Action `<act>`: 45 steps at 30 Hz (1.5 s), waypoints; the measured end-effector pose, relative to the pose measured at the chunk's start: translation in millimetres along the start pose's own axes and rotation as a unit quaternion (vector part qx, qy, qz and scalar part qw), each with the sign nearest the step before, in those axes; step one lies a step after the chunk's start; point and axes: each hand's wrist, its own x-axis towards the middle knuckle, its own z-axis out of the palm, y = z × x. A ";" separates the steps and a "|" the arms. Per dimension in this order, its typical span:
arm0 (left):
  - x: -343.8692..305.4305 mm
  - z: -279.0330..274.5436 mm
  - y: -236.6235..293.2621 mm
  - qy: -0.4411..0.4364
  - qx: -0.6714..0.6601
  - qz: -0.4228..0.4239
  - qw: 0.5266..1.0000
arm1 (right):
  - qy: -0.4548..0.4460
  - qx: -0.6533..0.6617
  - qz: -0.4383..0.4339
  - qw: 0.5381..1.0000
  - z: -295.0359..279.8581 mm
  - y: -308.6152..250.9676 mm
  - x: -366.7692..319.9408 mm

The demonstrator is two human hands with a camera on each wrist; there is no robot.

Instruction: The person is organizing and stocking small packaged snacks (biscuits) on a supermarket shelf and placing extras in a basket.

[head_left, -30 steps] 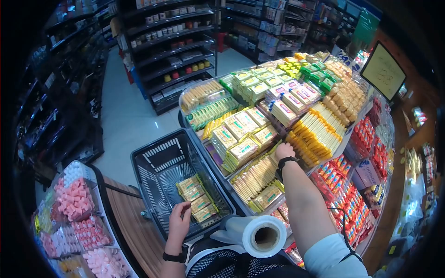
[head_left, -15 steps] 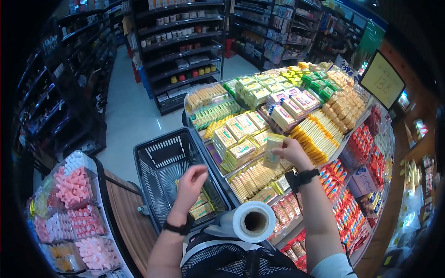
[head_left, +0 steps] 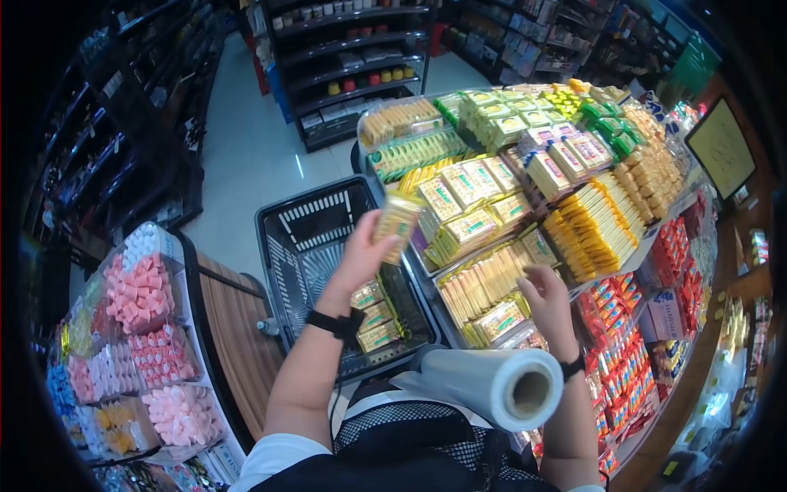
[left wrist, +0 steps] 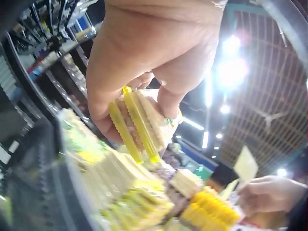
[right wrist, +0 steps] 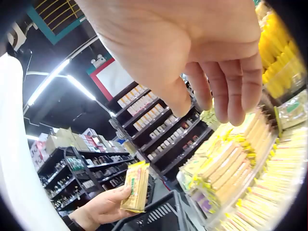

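Note:
My left hand (head_left: 364,251) pinches yellow-edged snack packets (head_left: 399,227) over the right side of the black basket (head_left: 275,246). In the left wrist view, two yellow edges of the packets (left wrist: 139,125) show side by side between thumb and fingers of the left hand (left wrist: 149,53). Further packets (head_left: 378,316) lie stacked in the basket. The right hand (head_left: 548,307) is empty above the bin of upright packets (head_left: 484,279), and in the right wrist view its fingers (right wrist: 231,86) hang relaxed.
A clear plastic roll (head_left: 484,385) stands in front of my body. Pink sweets (head_left: 141,293) fill bins at the left, red packets (head_left: 623,353) those at the right. A sign (head_left: 721,148) rises at the right, with dark shelves (head_left: 352,57) behind.
The right hand took a packet from the display and let it go; it is now in the left hand. The left hand has moved up and right, and the view has shifted.

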 end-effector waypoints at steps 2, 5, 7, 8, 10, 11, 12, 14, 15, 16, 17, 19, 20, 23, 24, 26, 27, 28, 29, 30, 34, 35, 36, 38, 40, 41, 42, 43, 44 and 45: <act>2.0 -54.5 -44.3 0.053 0.071 -0.032 0.996 | 0.018 -0.007 0.016 1.000 1.9 21.7 -17.6; 0.6 -108.7 -107.0 0.033 0.213 -0.097 0.972 | 0.046 0.028 0.051 0.997 16.2 31.0 -24.9; 9.0 -125.9 -143.6 0.003 0.229 -0.129 0.965 | 0.071 -0.177 -0.020 0.981 28.6 17.8 -25.3; 12.7 -130.5 -158.2 -0.023 0.249 -0.153 0.956 | 0.077 -0.191 -0.024 0.978 32.1 12.7 -22.9; 23.4 -135.2 -183.3 -0.029 0.275 -0.169 0.946 | 0.084 -0.207 -0.024 0.974 31.9 15.5 -24.7; 29.9 -134.7 -193.4 -0.030 0.303 -0.182 0.935 | 0.090 -0.219 -0.029 0.971 30.1 17.1 -25.9; 32.7 -124.6 -167.8 -0.038 0.331 -0.213 0.918 | 0.090 -0.223 -0.025 0.970 28.0 17.2 -26.6; 51.8 -117.9 -170.2 -0.032 0.396 -0.225 0.889 | 0.083 -0.247 0.006 0.965 26.4 15.9 -25.6; 59.2 -117.4 -176.4 -0.017 0.461 -0.238 0.855 | 0.087 -0.251 0.012 0.964 26.7 15.4 -25.0; 61.7 -118.5 -181.1 -0.026 0.489 -0.247 0.836 | 0.086 -0.253 0.005 0.964 27.6 13.1 -26.1; 59.0 -125.4 -182.5 -0.026 0.489 -0.247 0.836 | 0.081 -0.251 -0.008 0.965 30.3 10.5 -24.4; 75.4 -113.5 -194.5 -0.047 0.508 -0.285 0.812 | 0.095 -0.269 0.011 0.958 30.1 6.1 -22.3; 82.8 -108.5 -198.0 -0.051 0.484 -0.309 0.817 | 0.095 -0.278 0.006 0.956 28.5 5.9 -19.7; 85.7 -98.1 -201.4 -0.046 0.480 -0.333 0.810 | 0.086 -0.281 0.002 0.956 26.6 9.1 -14.7; 87.7 -98.3 -209.5 -0.058 0.502 -0.341 0.793 | 0.084 -0.282 0.003 0.956 27.0 12.8 -12.9; 82.1 -97.7 -215.4 -0.068 0.535 -0.343 0.769 | 0.073 -0.289 0.000 0.955 30.7 19.4 -10.3; 76.7 -100.1 -213.7 -0.066 0.546 -0.339 0.763 | 0.061 -0.291 0.010 0.955 32.8 19.4 -9.6; 77.8 -101.0 -212.6 -0.088 0.559 -0.351 0.746 | 0.038 -0.290 0.024 0.956 32.5 17.1 -9.2; 79.3 -97.8 -213.0 -0.089 0.557 -0.349 0.748 | 0.016 -0.287 0.038 0.957 30.8 14.3 -9.1; 77.7 -95.0 -208.1 -0.073 0.568 -0.346 0.743 | 0.015 -0.290 0.035 0.956 27.1 15.7 -6.8; 72.2 -76.5 -177.1 0.001 0.567 -0.264 0.780 | -0.049 -0.256 0.063 0.963 2.1 10.4 29.1; 70.2 -69.9 -168.0 0.033 0.543 -0.222 0.809 | -0.036 -0.275 0.062 0.959 -3.0 10.0 42.5; 65.2 -66.2 -161.4 0.068 0.530 -0.156 0.831 | -0.040 -0.293 0.056 0.954 -6.1 12.3 60.6; 50.7 -47.1 -122.7 0.085 0.492 -0.110 0.860 | -0.050 -0.319 0.063 0.944 -9.1 29.2 99.4; 39.2 -26.5 -98.2 0.102 0.404 0.007 0.909 | -0.066 -0.349 0.089 0.930 -8.5 50.4 133.2; 28.1 -17.9 -86.9 0.104 0.369 0.065 0.921 | -0.075 -0.373 0.102 0.919 -7.0 55.8 142.7; 13.3 -14.0 -71.8 0.103 0.344 0.079 0.930 | -0.078 -0.372 0.117 0.918 -0.2 56.3 157.2; -4.4 -9.6 -58.6 0.093 0.319 0.090 0.939 | -0.084 -0.371 0.106 0.919 5.0 68.3 162.1; -20.9 -4.6 -47.3 0.089 0.313 0.080 0.942 | -0.083 -0.375 0.137 0.913 7.9 89.4 168.1; -36.6 -0.3 -37.1 0.085 0.307 0.070 0.945 | -0.081 -0.379 0.167 0.906 10.7 109.7 174.6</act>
